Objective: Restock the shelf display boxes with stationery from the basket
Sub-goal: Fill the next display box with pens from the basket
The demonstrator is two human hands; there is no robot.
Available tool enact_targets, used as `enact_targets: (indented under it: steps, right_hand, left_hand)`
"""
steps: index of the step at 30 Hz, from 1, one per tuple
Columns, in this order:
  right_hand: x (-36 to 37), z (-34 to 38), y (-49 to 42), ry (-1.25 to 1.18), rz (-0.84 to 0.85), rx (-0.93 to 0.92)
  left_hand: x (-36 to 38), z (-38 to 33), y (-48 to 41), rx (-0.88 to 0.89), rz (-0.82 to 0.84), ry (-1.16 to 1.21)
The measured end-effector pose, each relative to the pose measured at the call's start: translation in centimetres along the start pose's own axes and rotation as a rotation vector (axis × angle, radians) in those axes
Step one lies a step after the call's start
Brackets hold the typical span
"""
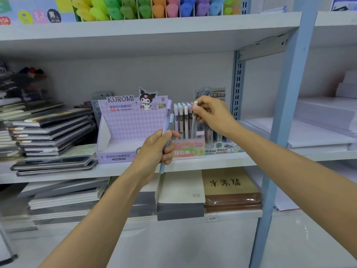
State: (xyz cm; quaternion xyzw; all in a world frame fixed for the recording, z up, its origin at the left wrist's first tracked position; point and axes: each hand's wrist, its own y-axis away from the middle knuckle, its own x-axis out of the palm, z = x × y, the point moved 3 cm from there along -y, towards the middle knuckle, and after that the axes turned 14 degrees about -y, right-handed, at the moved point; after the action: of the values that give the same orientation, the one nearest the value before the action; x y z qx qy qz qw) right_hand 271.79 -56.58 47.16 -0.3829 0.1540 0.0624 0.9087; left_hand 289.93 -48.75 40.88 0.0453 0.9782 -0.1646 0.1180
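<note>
My left hand [157, 148] is curled round two slim tubes held upright together in front of the middle shelf [222, 161]: a purple tube [167, 115] that stands taller, and a blue tube [170, 122] just beside it whose lower end pokes out below my fist. My right hand [211, 116] reaches over the pink FRUIT SODA box [190, 150], thumb and fingertips pinching the top of a white-capped tube [194, 118] that stands at the right end of the box. Whether its foot is seated in the box I cannot tell. The rest of that box is packed with a row of upright tubes [181, 118], pale caps up, bodies grey and lilac. Touching it on the left is the KUROMI box [123, 130], open at the front, its checked lilac back panel in plain view and its header card carrying a cartoon figure. On the right, pressed against the pink one, a third box [222, 149] with green lettering holds darker tubes [209, 135] under a tall printed card. Stacks of notebooks [52, 128] lie flat at the left of the same shelf. On the shelf above, a divided tray [152, 11] holds bright markers [114, 8] sorted by colour, from yellow and green through orange and pink to blue.
</note>
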Motion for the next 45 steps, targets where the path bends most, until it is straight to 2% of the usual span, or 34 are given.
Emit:
enact_targets:
  steps: [5,9,13,17,19,22,24,28,35,40,45]
  right_hand:
    - [1.1,-0.5,-0.1,0.142,-0.125,-0.093]
    - [1.4,-1.3,0.3,0.266,-0.120,-0.061]
    - [0.8,0.5,1.4,-0.001,-0.187,-0.077]
    - [1.2,2.8,2.5,-0.361,-0.053,-0.007]
    - [2.0,3.5,2.9,-0.410,0.047,0.057]
    - [2.3,4.3,3.3,-0.376,0.124,0.037]
    - [1.7,4.6,3.2,-0.395,0.080,0.014]
    - [-0.7,4.8,1.9,-0.549,-0.157,0.000]
    - [-3.7,4.0,1.0,-0.409,-0.424,-0.076]
    - [-2.8,1.8,1.3,-0.119,-0.298,-0.005]
    - [-1.4,0.7,1.7,0.072,-0.188,-0.002]
  left_hand:
    - [0.1,0.0,0.1,0.003,-0.009,0.004]
    - [-0.2,0.0,0.2,0.007,-0.014,-0.012]
    - [-0.2,0.0,0.3,0.015,-0.020,-0.039]
    - [0.5,-0.2,0.4,0.039,-0.009,-0.100]
    - [0.9,-0.4,0.5,0.061,0.007,-0.114]
    - [1.4,-0.8,0.4,0.083,0.015,-0.141]
    - [1.2,-0.9,0.3,0.082,0.002,-0.147]
    - [0.5,-0.8,0.3,0.044,-0.026,-0.151]
    - [-0.2,-1.4,0.3,0.093,-0.210,-0.188]
    - [0.2,-1.0,0.0,0.077,-0.194,-0.181]
    - [0.5,-0.1,-0.4,0.096,-0.211,-0.203]
